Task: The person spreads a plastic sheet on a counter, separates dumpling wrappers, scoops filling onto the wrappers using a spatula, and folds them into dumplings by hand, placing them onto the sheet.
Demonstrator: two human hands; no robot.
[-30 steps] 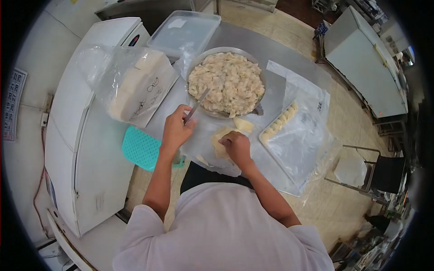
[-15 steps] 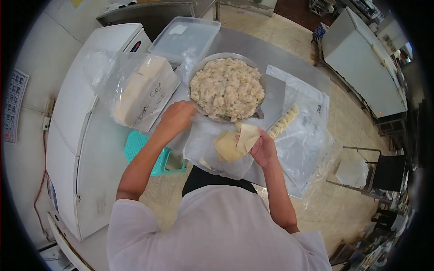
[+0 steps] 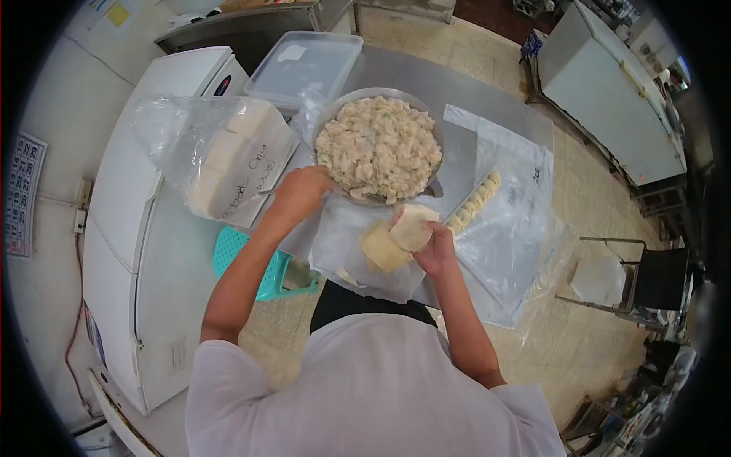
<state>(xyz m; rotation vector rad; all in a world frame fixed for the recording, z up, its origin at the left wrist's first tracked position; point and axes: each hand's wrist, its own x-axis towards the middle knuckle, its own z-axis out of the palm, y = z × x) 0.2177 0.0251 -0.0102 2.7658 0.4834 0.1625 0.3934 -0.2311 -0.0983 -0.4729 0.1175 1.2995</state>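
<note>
My left hand (image 3: 303, 194) is closed at the lower left rim of a wide metal bowl (image 3: 324, 122). A thin handle (image 3: 265, 193) sticks out behind it; the tool's other end is hidden. Pale, chunky filling (image 3: 378, 147) heaps up in the bowl. Just below the bowl, my right hand (image 3: 436, 250) grips one thin dough wrapper (image 3: 415, 227), spread across the fingers. A stack of yellowish wrappers (image 3: 384, 247) lies beside it on a plastic sheet (image 3: 335, 236). Right of that hand, folded dumplings (image 3: 476, 202) form a slanting row on clear plastic.
A bag of pale blocks (image 3: 228, 164) with handwriting lies left of the bowl. A lidded plastic box (image 3: 304, 65) stands behind it on the metal table (image 3: 411, 72). A white freezer (image 3: 122, 228) and turquoise stool (image 3: 282, 278) are at left. A chair (image 3: 655, 282) stands at right.
The wrapper in my right hand has turned and now lies flatter across the fingers. My left hand stays by the bowl's rim, with the handle now showing behind it. The view shifts slightly.
</note>
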